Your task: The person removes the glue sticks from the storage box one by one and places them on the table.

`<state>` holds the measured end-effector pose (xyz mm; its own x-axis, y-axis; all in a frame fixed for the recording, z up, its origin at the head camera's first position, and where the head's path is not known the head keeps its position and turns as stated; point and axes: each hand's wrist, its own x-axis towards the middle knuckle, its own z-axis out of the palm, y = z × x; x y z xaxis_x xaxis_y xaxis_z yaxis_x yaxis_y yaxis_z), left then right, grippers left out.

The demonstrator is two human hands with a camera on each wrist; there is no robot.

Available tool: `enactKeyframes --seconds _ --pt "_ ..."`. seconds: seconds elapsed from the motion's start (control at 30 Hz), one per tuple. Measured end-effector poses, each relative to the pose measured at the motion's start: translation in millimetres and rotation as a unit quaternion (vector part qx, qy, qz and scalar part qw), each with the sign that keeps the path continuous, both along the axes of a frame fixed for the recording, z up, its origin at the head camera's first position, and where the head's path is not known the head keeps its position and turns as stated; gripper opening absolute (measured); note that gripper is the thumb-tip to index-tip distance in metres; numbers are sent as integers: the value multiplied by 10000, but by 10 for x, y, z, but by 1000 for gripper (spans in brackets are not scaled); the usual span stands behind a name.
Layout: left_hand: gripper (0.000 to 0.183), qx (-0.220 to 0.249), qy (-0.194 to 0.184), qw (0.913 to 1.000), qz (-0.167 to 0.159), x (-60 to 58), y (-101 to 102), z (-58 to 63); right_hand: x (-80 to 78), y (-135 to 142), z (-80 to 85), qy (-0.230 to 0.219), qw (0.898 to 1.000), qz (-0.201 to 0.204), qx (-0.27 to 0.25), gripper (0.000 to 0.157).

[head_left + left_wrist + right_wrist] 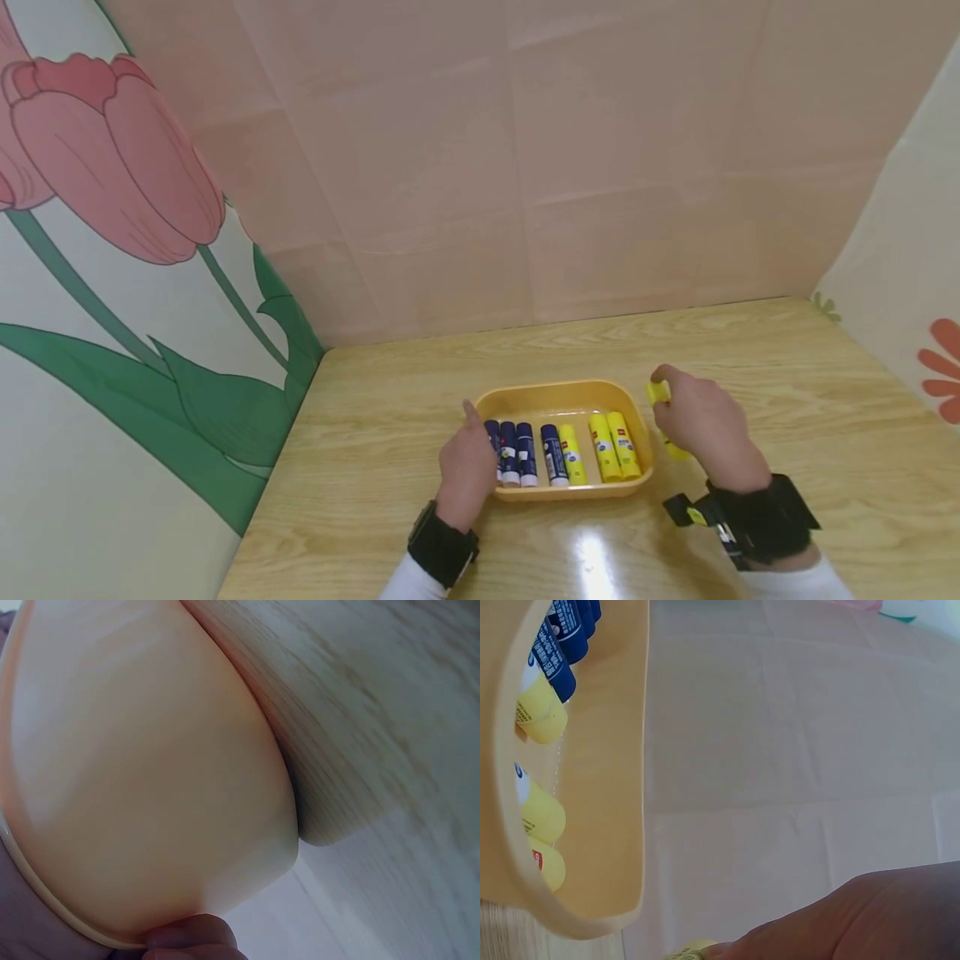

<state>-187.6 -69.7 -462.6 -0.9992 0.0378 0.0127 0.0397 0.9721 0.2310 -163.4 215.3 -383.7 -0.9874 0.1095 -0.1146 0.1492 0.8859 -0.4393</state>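
A yellow-orange plastic tray (555,493) sits on the table with glue sticks lying side by side in it. My left hand (467,467) grips its left end; in the left wrist view fingertips (195,934) press the outer wall below the rim. Dark blue glue sticks (527,454) lie in the left half, the leftmost partly behind that hand. One yellow glue stick (572,455) lies against a blue one, and two more yellow glue sticks (606,447) lie at the right. Just right of the tray, my right hand (703,425) holds another yellow glue stick (658,393), largely covered by the fingers.
The wood-grain table (375,433) runs back to a pink paper-covered wall (525,167). A panel with painted tulips (127,158) stands at the left, and a white panel (907,250) with an orange flower at the right.
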Motion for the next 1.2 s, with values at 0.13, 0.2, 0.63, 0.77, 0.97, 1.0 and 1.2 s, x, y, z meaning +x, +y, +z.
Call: enactKeyframes --seconds 0.13,0.2,0.63,0.77,0.97,1.0,1.2 --pt "74 -16 -29 10000 16 -5 -2 -7 -17 10 -30 -85 10000 -5 9 46" --pt "75 -50 -38 10000 6 -5 -1 -10 -27 15 -44 -116 9999 -1 43 46" --pt "76 -67 67 9999 -46 -8 -8 -17 -120 91 -128 -607 9981 -84 56 47" --pt "75 -26 46 10000 -57 -11 -11 -17 -155 114 -177 -744 9971 -131 75 47" --pt "74 3 -10 10000 -61 -5 -14 -6 -188 140 -249 -830 9964 -130 63 46" --pt "74 23 -6 10000 -55 -5 -14 -5 -194 144 -263 -846 9963 -131 50 47" --pt "74 39 43 10000 -45 -3 -10 -4 -240 177 -367 -963 9952 -163 -72 52"
